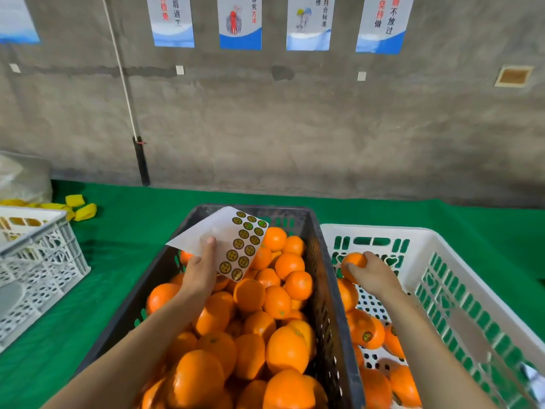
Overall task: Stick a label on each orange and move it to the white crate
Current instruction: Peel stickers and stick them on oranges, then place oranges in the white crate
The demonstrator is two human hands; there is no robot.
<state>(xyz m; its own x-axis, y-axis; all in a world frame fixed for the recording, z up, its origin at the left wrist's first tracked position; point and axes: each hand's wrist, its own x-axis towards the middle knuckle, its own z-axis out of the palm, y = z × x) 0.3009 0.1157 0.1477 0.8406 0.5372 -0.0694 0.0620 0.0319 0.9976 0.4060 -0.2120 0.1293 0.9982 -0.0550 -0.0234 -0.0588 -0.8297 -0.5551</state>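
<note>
A dark crate (320,261) in the middle is heaped with several oranges (277,302). Above its far end my left hand (200,270) pinches a white label sheet (227,240) with round dark-and-yellow stickers. To the right stands the white crate (460,276) with green showing through its slots. My right hand (373,276) grips one orange (354,261) over the white crate's far left part. Several oranges (365,332) lie along that crate's left side, one showing a round label.
A green cloth (124,231) covers the table. Another white crate (38,261) stands at the left edge. Yellow pieces (79,208) and a clear plastic bag (20,178) lie behind it. A grey wall with posters rises behind the table.
</note>
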